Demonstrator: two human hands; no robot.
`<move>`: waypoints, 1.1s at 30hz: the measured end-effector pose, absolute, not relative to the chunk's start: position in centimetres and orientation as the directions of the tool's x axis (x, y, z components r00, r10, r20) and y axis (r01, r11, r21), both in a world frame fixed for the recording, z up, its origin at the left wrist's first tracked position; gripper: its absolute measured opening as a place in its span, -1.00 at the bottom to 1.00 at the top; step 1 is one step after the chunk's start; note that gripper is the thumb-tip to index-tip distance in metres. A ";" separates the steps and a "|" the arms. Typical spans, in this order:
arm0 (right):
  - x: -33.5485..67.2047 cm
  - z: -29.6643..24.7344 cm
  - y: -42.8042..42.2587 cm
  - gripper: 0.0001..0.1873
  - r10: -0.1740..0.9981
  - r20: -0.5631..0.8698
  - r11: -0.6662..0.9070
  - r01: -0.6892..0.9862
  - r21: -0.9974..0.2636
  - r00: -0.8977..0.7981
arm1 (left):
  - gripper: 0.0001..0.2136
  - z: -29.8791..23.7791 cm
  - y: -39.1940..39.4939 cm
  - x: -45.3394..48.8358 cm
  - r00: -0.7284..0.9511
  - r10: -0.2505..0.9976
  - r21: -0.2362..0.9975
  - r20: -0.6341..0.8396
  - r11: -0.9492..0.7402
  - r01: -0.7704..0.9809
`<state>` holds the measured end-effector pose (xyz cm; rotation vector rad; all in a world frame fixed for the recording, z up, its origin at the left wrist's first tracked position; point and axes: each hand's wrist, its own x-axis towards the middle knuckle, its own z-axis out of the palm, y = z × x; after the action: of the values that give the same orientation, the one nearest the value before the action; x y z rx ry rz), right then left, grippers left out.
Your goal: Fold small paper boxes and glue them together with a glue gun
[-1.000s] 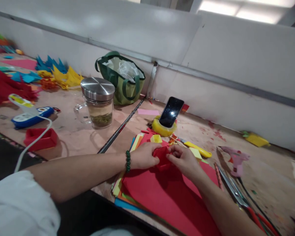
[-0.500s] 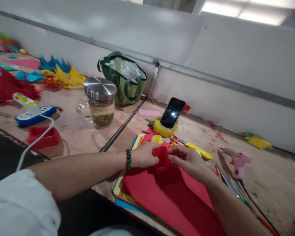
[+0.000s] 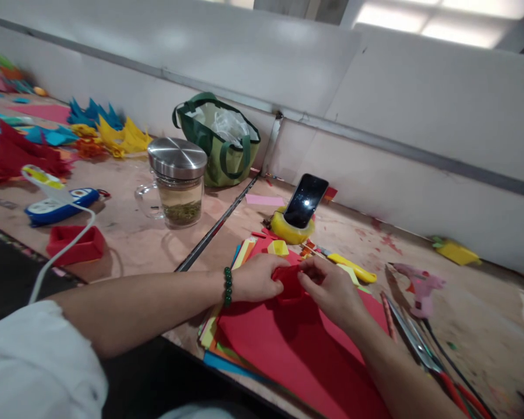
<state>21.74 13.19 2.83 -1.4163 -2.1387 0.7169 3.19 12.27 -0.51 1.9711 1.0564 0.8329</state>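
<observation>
Between my hands is a small red folded paper box (image 3: pixel 290 286), its opening tilted toward me. My left hand (image 3: pixel 258 278), with a green bead bracelet (image 3: pixel 228 286) at the wrist, grips its left side, thumb at the near edge. The fingers of my right hand (image 3: pixel 329 285) pinch its upper right edge. Beneath both hands lies a red paper sheet (image 3: pixel 318 355) on top of a stack of coloured sheets. A little yellow paper box (image 3: pixel 278 248) rests on the stack just beyond my left hand.
A phone (image 3: pixel 306 201) leans in a yellow tape roll (image 3: pixel 291 228). Right of the stack are a yellow cutter (image 3: pixel 353 267), scissors (image 3: pixel 414 343) and a pink glue gun (image 3: pixel 421 285). Leftward stand a lidded glass mug (image 3: pixel 181 195), a green bag (image 3: pixel 227 145) and a red paper box (image 3: pixel 76 243).
My right hand has shifted slightly left, its fingers reaching further over the red box's edge. The right forearm has moved left, showing more of the scissors. My left hand stays on the box.
</observation>
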 end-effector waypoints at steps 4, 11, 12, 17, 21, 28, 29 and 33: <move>21.7 2.8 13.3 -0.87 0.938 0.091 0.308 0.681 -0.664 -0.336 | -0.70 -0.7 12.0 3.3 0.460 0.860 0.791 0.221 -0.434 0.432; 21.6 2.7 13.1 -0.85 0.922 0.141 0.354 0.642 -0.680 -0.359 | -0.75 -0.4 11.8 3.4 0.447 0.871 0.758 0.203 -0.429 0.491; 21.6 2.8 13.1 -0.83 0.921 0.120 0.341 0.621 -0.706 -0.370 | -0.75 -0.3 11.8 3.4 0.449 0.872 0.767 0.195 -0.421 0.484; 21.8 3.5 13.4 -0.69 0.898 -0.045 0.215 0.528 -0.821 -0.437 | -0.81 0.1 11.8 3.3 0.484 0.862 0.853 0.152 -0.362 0.376; 22.6 3.8 13.8 -0.76 0.891 0.003 0.273 0.529 -0.804 -0.455 | -0.82 0.1 12.0 3.2 0.467 0.869 0.891 0.162 -0.332 0.310; 23.2 5.0 13.3 -0.68 0.726 0.019 0.521 0.532 -0.667 -0.688 | -0.83 -0.1 12.7 2.8 0.395 0.916 0.930 0.076 -0.208 0.304; 23.2 5.2 13.3 -0.65 0.709 0.030 0.569 0.546 -0.615 -0.704 | -0.82 -0.1 12.8 2.7 0.397 0.916 0.932 0.064 -0.197 0.304; 23.5 5.1 13.8 -0.75 0.660 0.084 0.696 0.565 -0.444 -0.747 | -0.80 -0.1 12.8 2.7 0.421 0.905 0.932 0.052 -0.195 0.305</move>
<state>23.51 13.76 5.11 -0.9803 -2.6691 0.5822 2.70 12.83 -0.11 1.7249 1.0571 0.7912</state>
